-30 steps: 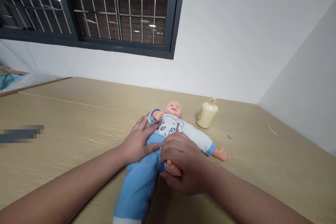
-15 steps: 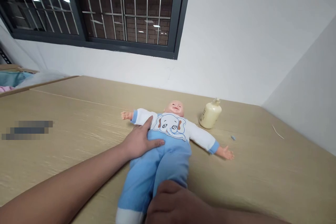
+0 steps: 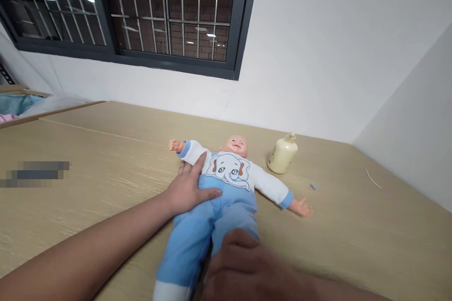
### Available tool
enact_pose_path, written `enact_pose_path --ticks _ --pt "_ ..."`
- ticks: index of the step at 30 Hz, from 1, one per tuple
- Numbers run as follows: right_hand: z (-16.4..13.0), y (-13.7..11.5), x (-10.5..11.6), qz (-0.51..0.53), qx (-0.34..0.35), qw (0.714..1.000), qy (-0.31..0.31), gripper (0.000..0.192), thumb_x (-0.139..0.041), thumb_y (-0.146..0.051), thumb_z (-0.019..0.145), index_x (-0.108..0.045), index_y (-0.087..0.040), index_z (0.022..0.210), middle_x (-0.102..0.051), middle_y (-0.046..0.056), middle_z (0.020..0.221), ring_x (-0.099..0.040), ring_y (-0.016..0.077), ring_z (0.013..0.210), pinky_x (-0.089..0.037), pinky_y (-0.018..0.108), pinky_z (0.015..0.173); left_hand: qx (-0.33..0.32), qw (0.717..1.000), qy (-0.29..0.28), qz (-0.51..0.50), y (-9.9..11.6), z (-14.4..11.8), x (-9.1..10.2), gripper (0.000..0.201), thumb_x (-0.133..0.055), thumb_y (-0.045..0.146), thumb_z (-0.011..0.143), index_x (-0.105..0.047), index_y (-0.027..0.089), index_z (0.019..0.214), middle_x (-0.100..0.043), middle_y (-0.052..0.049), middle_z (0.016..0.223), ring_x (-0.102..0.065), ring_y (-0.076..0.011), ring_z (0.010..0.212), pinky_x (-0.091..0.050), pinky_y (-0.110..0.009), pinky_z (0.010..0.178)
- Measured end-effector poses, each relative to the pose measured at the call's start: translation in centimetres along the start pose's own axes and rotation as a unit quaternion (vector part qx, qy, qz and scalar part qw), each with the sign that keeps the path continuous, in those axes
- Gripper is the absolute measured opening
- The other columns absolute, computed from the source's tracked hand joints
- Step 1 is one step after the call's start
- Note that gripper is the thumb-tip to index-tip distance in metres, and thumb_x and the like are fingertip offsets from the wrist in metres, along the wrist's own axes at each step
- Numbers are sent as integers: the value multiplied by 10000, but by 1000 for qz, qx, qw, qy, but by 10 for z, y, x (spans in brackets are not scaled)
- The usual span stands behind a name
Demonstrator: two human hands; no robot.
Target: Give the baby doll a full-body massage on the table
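While the doll lies face-up, these are the particulars.
Doll [image 3: 226,183]: a baby doll on its back on the wooden bench [image 3: 88,160], arms spread to either side, head toward the wall; white top with an elephant print, blue trousers with white cuffs.
Left hand [image 3: 189,188]: laid flat and open on the doll's hip and side, fingers spread, thumb lying across the blue waist, forefinger reaching up along the white sleeve.
Right hand [image 3: 243,268]: blurred at the bottom edge, knuckles up, resting on the lower blue trouser leg; whether its fingers grip the cloth or only press on it cannot be told.
Bottle [image 3: 281,154]: cream-coloured, standing on the bench just beyond the doll's outstretched arm, apart from both hands.
Window [image 3: 141,14]: dark-framed and barred, above the bench.
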State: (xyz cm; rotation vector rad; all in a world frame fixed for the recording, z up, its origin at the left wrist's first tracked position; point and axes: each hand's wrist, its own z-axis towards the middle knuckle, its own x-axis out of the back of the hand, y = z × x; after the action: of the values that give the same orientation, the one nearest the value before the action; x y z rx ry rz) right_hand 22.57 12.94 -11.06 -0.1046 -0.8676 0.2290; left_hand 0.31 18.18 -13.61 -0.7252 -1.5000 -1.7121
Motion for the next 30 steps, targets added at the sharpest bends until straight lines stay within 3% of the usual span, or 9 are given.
enact_pose_path --ticks 1,4,6,9,13,18,22,25,30 --pt "6 -2 13 -15 2 1000 25 195 -490 -279 1028 -578 -208 869 -718 -45 776 -645 84 750 -474 264 788 -7 1000 11 13 0 0 -1 1223 -694 768 698 -167 180 1631 -95 -225 1673 -13 -465 1538 -179 -592 1215" --pt "18 -2 42 -55 -25 998 17 39 -604 -234 920 -590 -198 912 -740 21 894 -670 174 910 -483 363 913 -20 999 24 40 0 -2 -1 1084 -691 756 718 -297 265 1601 -26 -175 1684 103 -504 1516 -163 -642 1198" --pt "19 6 50 -51 -72 996 1 149 -657 -239 852 -593 -196 979 -725 50 952 -658 218 1003 -453 431 1009 -33 998 15 52 0 -3 0 949 -668 731 766 -384 306 1565 -67 -148 1687 98 -520 1511 -181 -671 1180" --pt "13 28 50 -31 -111 993 2 218 -669 -202 807 -580 -216 1006 -704 49 981 -633 239 1090 -404 478 1078 -86 994 8 73 1 -3 2 803 -642 664 834 -458 304 1527 -179 -127 1680 4 -486 1531 -189 -666 1187" --pt "2 61 38 -4 -124 992 39 229 -667 -135 759 -565 -241 934 -698 23 947 -622 238 1112 -419 466 1059 -163 983 17 82 1 -1 3 752 -670 550 864 -459 267 1528 -299 -118 1648 -186 -384 1531 -206 -571 1229" --pt "-4 81 32 51 -165 981 90 226 -683 -124 754 -567 -250 902 -711 17 945 -630 235 1103 -456 449 1013 -165 984 19 59 1 0 1 738 -702 501 848 -480 271 1514 -333 -119 1628 -253 -369 1511 -266 -536 1218" --pt "-3 75 38 67 -176 978 89 232 -706 -143 771 -587 -253 936 -723 28 989 -634 238 1115 -458 452 1022 -113 993 32 16 1 -1 -2 766 -737 532 799 -517 275 1486 -324 -137 1603 -307 -404 1483 -323 -534 1190" --pt "5 57 49 58 -167 982 73 246 -736 -171 764 -588 -253 944 -728 27 988 -646 231 1101 -470 428 1004 -54 998 29 -25 3 -2 -2 891 -758 603 743 -473 257 1512 -424 -166 1501 -433 -405 1408 -399 -519 1138" --pt "15 16 47 58 -97 994 -4 177 -726 -308 795 -577 -240 862 -722 -7 848 -682 177 861 -492 359 886 17 999 1 -37 4 -1 2 1132 -734 721 688 -312 176 1586 -505 -226 1473 -457 -433 1387 -400 -538 1111"
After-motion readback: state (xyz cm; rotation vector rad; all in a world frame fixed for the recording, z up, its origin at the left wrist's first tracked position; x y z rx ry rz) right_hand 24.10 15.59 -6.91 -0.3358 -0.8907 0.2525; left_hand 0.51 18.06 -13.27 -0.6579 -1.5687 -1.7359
